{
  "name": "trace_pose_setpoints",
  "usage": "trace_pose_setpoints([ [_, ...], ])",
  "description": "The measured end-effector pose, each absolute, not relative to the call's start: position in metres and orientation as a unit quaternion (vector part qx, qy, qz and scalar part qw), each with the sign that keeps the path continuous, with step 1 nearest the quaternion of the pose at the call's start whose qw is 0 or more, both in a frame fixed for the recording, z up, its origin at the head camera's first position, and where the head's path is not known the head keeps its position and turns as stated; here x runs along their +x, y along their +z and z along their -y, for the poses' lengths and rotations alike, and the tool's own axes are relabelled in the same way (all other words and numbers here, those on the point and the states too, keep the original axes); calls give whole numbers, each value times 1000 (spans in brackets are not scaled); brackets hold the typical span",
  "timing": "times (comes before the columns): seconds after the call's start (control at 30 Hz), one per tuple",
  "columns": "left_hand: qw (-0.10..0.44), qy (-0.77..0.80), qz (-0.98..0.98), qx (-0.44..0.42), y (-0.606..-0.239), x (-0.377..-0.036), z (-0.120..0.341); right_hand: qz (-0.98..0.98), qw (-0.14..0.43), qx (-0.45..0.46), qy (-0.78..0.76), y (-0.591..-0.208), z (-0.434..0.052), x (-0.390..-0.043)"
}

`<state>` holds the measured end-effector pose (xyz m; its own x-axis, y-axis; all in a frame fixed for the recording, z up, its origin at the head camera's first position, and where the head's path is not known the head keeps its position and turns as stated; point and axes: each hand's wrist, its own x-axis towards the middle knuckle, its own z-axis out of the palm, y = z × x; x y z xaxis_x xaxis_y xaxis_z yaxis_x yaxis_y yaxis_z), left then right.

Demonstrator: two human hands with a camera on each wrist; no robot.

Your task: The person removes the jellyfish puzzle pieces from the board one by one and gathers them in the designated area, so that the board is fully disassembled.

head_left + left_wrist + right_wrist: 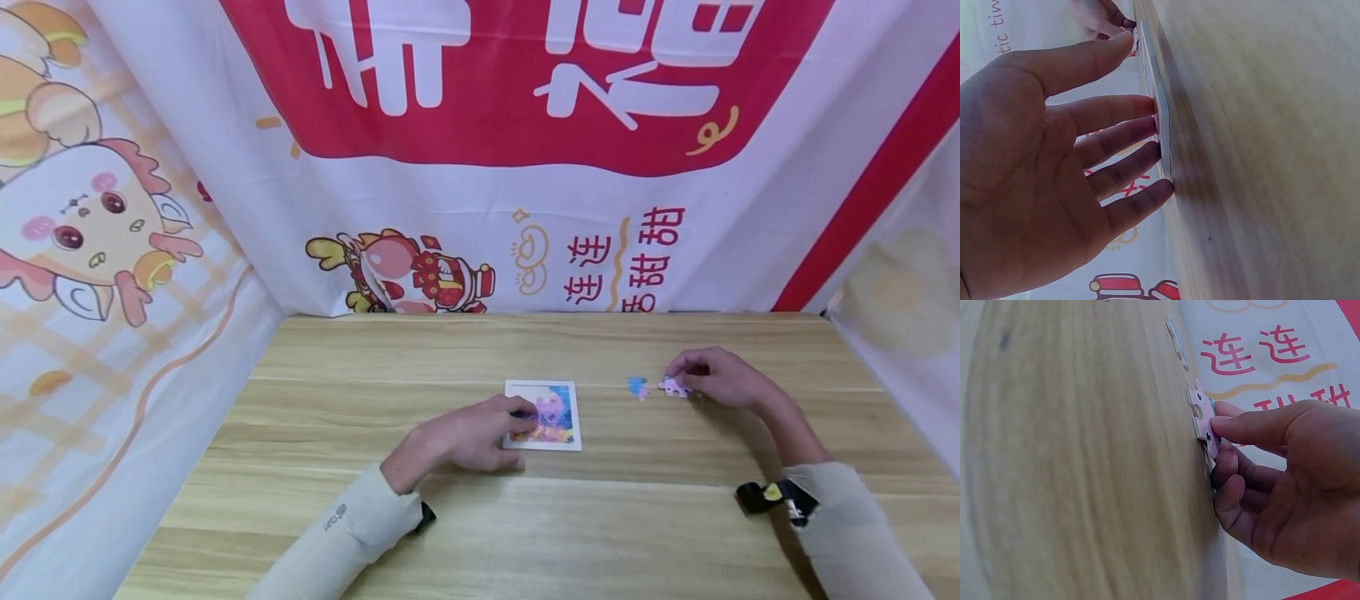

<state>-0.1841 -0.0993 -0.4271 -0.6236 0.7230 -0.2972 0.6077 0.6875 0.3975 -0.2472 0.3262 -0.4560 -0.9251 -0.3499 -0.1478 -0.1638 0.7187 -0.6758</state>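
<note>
Right hand [720, 377] pinching pink puzzle piece [672, 387] flat on table [375, 517], left hand [465, 437] — fingers spread — pressing square puzzle board [558, 412].

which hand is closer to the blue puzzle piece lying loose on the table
Right. The right hand pinches a pink piece just beside the blue piece; the left hand rests on the puzzle board, farther away.

A small square puzzle board [557, 412] with a white frame and a colourful picture lies flat at the centre of the frame. To its right, a pink puzzle piece [672, 387] lies flat, with a blue piece [638, 387] just beside it on the left.
</note>
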Motion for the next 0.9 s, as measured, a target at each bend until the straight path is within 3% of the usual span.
trace_pose_setpoints([
  [0.9,221,130,-894,367,-428,-185,98,-924,135,-129,-333,-449,-317,-245],
])
